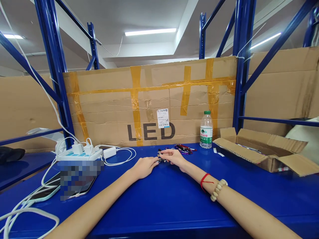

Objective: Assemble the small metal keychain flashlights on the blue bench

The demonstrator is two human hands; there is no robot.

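My left hand [146, 167] rests low over the blue tabletop, its fingers pressed together and curled at the tips. Those fingertips touch a small cluster of black and silvery pieces [163, 160], too small to name. From the other side my right hand [174, 157] reaches in, closed in a pinch over the same cluster; its fingers hide whatever is between them. A red string and a beaded bracelet circle the right forearm. Just behind the right hand lies a loose pile of dark red, purple and black pens [184, 149].
A water bottle with a green cap [206, 131] stands behind the pens. At right is an open cardboard box [259, 149]. A white power strip [79, 154], chargers, cables and phones [47, 191] crowd the left. Cardboard [112, 109] walls the back between blue posts.
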